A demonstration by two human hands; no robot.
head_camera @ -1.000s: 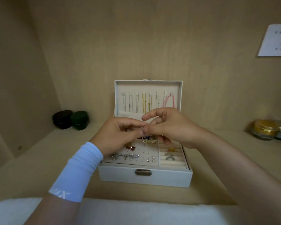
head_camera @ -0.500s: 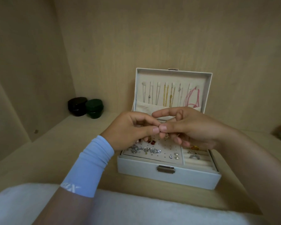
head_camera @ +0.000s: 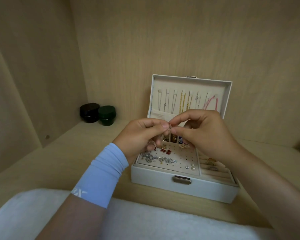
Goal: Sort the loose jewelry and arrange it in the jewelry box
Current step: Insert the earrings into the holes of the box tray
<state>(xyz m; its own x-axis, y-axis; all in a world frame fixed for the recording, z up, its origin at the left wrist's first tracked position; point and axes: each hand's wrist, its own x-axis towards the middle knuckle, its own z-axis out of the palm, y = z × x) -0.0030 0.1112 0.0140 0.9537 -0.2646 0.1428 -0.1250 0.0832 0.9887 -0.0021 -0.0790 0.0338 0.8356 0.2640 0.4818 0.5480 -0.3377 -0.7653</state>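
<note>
Lying across the bottom of the frame is a white cloth (head_camera: 145, 222), and a pale blue sleeve (head_camera: 102, 174) rises from it on the left forearm. Just above centre, the left hand (head_camera: 139, 135) and right hand (head_camera: 203, 134) meet fingertip to fingertip, both pinching one small metal piece (head_camera: 170, 126), too small to identify. Beneath them sits the open white jewelry box (head_camera: 184, 189), with earrings pinned in its perforated panel (head_camera: 180, 158). Necklaces (head_camera: 182, 103) hang in the raised lid (head_camera: 190, 84). At middle left stand a black jar (head_camera: 89, 112) and a green jar (head_camera: 107, 115).
</note>
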